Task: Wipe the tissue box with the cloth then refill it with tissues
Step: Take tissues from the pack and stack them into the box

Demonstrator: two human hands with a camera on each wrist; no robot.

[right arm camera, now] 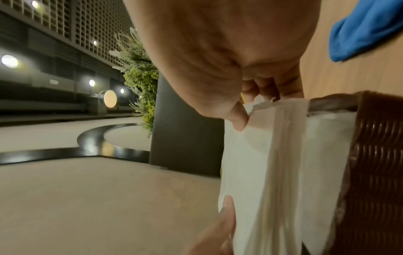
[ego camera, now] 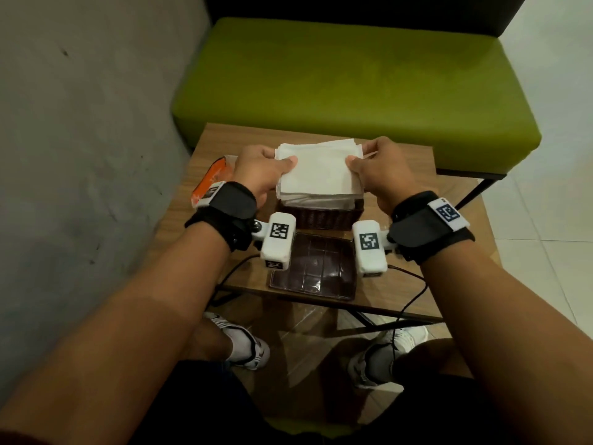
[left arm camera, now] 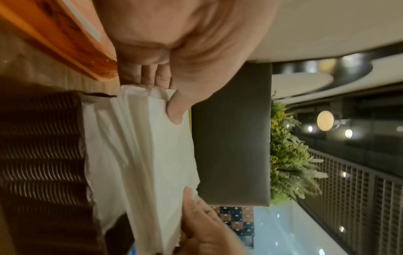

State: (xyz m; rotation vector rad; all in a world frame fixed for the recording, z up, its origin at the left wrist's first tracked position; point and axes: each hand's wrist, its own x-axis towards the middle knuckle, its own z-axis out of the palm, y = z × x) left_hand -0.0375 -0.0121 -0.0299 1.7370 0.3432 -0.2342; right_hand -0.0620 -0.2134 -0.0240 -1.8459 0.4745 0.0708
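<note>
Two hands, the left hand [ego camera: 256, 171] and right hand [ego camera: 378, 171], are clamped on a tissue stack [ego camera: 317, 171] held over the wicker tissue box [ego camera: 321, 215] on the tabletop [ego camera: 417, 175], where overhanging edges could be snagged and crumpled.

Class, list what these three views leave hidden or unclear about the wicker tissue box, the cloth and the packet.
- Inside of the dark brown wicker tissue box: head view, covered by the white tissue stack that the left hand and right hand grip.
- Blue cloth: right wrist view, cut off by the frame edge; unseen in the head view.
- Orange packet: head view, partly behind the left wrist; print unreadable.
</note>
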